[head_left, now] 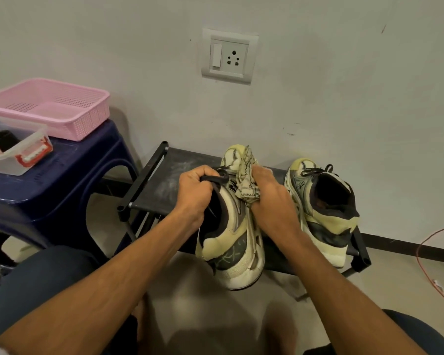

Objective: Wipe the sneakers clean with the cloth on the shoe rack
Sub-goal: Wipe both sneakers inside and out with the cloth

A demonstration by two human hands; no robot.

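Observation:
A cream and grey sneaker [235,242] is lifted over the front of the black shoe rack [162,185], toe pointing at the wall. My left hand [196,192] grips it by the tongue and black laces at the collar. My right hand [268,198] holds a crumpled cream cloth with dark stitching [248,180] against the sneaker's right side. The second sneaker [323,208] stands on the rack at the right, heel toward me.
A dark blue plastic stool [69,180] stands left of the rack, carrying a pink basket [54,108] and a clear lidded box [13,149]. A wall socket [228,57] is above the rack. A red cable [431,272] lies on the floor at the right.

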